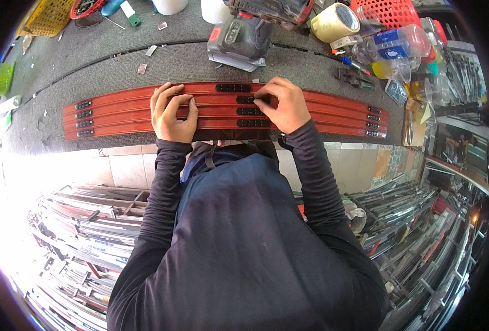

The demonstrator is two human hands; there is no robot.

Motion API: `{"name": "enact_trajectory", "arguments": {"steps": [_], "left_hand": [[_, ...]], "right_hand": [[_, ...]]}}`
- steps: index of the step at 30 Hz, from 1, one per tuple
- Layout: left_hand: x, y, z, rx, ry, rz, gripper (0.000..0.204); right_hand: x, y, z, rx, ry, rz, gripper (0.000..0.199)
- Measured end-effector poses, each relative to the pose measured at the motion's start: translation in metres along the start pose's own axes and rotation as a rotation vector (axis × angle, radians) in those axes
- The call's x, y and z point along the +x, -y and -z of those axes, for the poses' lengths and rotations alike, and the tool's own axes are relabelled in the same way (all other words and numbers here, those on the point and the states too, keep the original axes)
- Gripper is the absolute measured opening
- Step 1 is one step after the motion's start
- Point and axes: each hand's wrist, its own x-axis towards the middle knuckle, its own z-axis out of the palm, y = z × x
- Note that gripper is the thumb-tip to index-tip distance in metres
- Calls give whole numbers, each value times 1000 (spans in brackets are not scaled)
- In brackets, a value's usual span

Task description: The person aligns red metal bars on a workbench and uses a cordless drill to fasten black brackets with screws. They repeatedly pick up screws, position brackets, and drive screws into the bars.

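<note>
Several long red-brown profile strips (pixel 128 110) lie side by side across the bench in front of me. Small black slotted pieces sit on them: a group at the left end (pixel 84 115), another at the right end (pixel 373 121), and a wider group near the middle (pixel 250 112). My left hand (pixel 173 115) rests on the strips left of the middle, its fingers curled, thumb and index tip together at one strip. With thumb and forefinger pinched, my right hand (pixel 286 105) grips the end of a black piece (pixel 245 100) in the middle group.
A cordless power tool (pixel 242 41) stands beyond the strips. At the back right are a tape roll (pixel 335 23), a red basket (pixel 388 12) and clear plastic bottles (pixel 396 44). A yellow basket (pixel 46 16) sits back left. Metal profiles (pixel 90 220) are stacked below, behind me.
</note>
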Motion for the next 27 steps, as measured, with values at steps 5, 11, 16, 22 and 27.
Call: {"name": "enact_trajectory", "arguments": {"steps": [5,11,16,22,27], "left_hand": [[0,0,-1,-11,-5,-1,15],[0,1,0,18,8,-16,15],[-1,1,0,4,10,7,14],[1,1,0,15,7,-13,14],[0,0,-1,7,-6,-1,14]], "right_hand": [[1,0,0,18,-6,1,14],[4,10,7,53,-87,9,15],[16,18,1,23,-91,5,15],[34,11,-14,-142,26,55,20],[26,2,6,-130,26,14,17]]}}
